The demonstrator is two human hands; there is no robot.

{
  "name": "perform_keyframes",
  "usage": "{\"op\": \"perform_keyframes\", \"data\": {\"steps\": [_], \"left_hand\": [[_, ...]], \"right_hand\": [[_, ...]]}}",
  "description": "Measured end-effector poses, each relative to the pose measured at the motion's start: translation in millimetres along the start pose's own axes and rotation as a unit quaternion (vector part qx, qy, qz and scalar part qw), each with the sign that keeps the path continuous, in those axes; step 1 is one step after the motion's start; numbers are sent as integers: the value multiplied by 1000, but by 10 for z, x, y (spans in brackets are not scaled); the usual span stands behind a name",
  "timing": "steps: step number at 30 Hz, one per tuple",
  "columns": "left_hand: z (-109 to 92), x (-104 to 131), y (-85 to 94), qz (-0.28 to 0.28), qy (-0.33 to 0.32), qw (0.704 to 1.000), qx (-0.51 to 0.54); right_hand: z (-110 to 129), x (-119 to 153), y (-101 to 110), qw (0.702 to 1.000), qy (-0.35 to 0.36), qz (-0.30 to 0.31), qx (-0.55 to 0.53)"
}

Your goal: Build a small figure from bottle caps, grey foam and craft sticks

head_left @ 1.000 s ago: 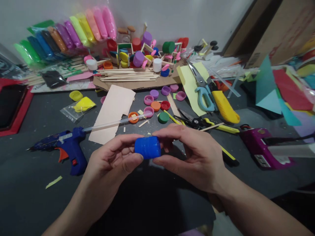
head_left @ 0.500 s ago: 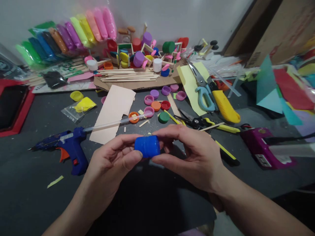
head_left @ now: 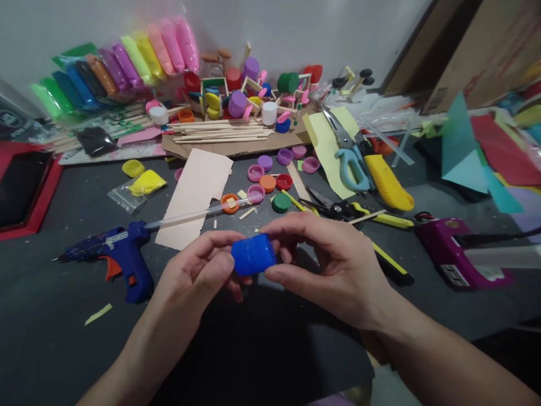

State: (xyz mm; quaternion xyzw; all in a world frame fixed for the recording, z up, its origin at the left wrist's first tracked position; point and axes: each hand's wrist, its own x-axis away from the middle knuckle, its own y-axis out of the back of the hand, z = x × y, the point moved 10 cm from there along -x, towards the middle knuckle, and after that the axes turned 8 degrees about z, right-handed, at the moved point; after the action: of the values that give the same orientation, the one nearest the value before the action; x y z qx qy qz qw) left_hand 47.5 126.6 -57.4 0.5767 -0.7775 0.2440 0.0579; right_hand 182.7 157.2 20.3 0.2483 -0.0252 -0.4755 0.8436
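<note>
Between my hands is a short blue cylinder that looks like two bottle caps (head_left: 253,255) joined end to end, lying slightly tilted. The thumb and fingers of my left hand (head_left: 207,265) close on its left end. At its right end, my right hand (head_left: 325,265) grips it between thumb and forefinger, the other fingers curled behind. Just beyond are loose caps: a green one (head_left: 281,203), a red one (head_left: 284,181) and an orange one (head_left: 267,183). To the left lies a blue hot glue gun (head_left: 136,254) with a clear glue stick (head_left: 190,213) in its back.
Pliers (head_left: 338,210), light-blue-handled scissors (head_left: 353,166) and a yellow utility knife (head_left: 389,183) lie to the right, near a purple power strip (head_left: 452,254). Pale card (head_left: 194,194) lies ahead. Wooden sticks (head_left: 224,132) and small cap models stand along the wall, beside bagged coloured clay (head_left: 139,56).
The joined blue caps have tilted a little, their right end turning slightly towards me. My left thumb has slid back towards their left edge, and more left fingertips show beneath.
</note>
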Motion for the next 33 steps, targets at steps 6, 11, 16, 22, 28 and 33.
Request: {"op": "perform_keyframes", "data": {"steps": [6,11,16,22,28,33], "left_hand": [[-70,26,4,-13,-45,999,14],[-97,35,15,-17,-68,998,2],[-109,32,21,-18,-79,997,-7],[-113,20,23,-19,-82,996,-13],[-95,21,45,-31,-75,997,-10],[-78,21,65,-38,-55,997,-31]], "right_hand": [[-26,14,9,1000,-4,-3,-9],[-19,20,14,1000,2,-5,-6],[-3,22,-4,1000,-3,0,5],[-2,8,-9,1000,-9,6,23],[-33,2,-16,999,-20,3,25],[-238,24,-62,990,-108,3,-88]]}}
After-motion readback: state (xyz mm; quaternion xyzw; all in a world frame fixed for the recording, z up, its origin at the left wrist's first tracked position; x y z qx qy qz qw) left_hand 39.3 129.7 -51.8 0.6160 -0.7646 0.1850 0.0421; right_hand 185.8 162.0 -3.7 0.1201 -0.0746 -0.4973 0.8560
